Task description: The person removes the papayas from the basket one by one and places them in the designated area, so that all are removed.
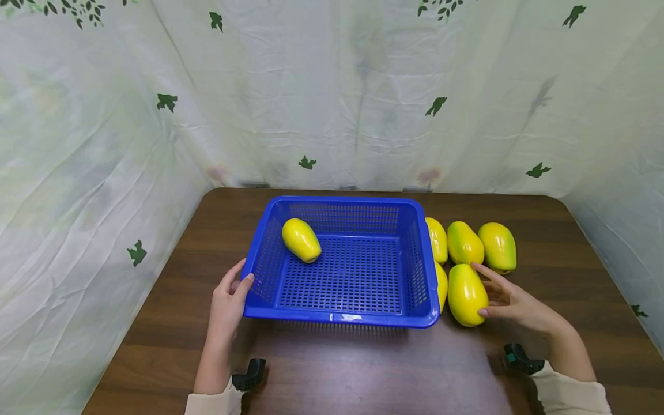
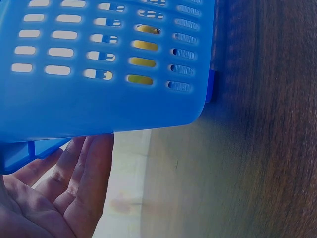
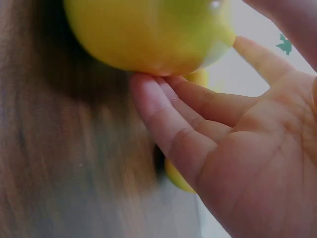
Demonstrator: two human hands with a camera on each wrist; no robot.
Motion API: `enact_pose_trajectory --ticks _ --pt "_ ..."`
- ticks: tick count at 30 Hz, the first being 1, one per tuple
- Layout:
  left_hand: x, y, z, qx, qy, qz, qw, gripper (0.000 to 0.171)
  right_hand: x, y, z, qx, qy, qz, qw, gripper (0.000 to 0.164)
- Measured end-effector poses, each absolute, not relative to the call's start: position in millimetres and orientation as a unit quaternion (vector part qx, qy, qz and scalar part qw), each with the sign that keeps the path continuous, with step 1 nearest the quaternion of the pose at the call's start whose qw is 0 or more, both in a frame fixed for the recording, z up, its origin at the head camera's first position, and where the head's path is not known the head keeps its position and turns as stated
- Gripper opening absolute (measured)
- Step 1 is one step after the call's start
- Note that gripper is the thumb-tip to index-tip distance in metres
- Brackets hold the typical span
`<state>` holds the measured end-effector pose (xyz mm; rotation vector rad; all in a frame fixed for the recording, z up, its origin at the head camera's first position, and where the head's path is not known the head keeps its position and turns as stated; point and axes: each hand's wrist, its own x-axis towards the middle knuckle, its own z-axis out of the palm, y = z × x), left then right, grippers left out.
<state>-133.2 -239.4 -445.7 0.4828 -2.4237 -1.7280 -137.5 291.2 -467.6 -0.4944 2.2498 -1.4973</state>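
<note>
My left hand (image 1: pixel 228 300) grips the left rim of a blue plastic basket (image 1: pixel 339 319), thumb over the edge and fingers outside. In the left wrist view, the slotted basket wall (image 2: pixel 99 106) is above those fingers. One glossy yellow fruit (image 1: pixel 301 240), oblong like a mango or small papaya, lies inside at the left. Right of the basket, my right hand (image 1: pixel 521 302) holds another yellow fruit (image 1: pixel 467 295) between thumb and fingers. In the right wrist view, fingertips touch the underside of this greenish-yellow fruit (image 3: pixel 148 37); its top is cut off by the frame.
Beyond the held fruit are more yellow fruits, including one in the middle (image 1: pixel 465 242) and one at the right (image 1: pixel 497 247). The basket's right rim partly hides two others. All stand on a brown wooden table (image 1: pixel 155 346), with a pale curtain (image 1: pixel 337 104) behind.
</note>
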Motion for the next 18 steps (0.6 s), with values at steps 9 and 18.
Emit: enact_pose_trajectory --ticks 9,18 --pt "-132 -239 -445 0.164 -0.805 -0.567 0.06 0.041 -136 288 -468 -0.162 0.823 -0.522 0.153 0.074" --pt "-133 -238 -444 0.162 -0.798 -0.576 0.063 0.04 -133 284 -458 -0.158 0.83 -0.527 0.086 0.065"
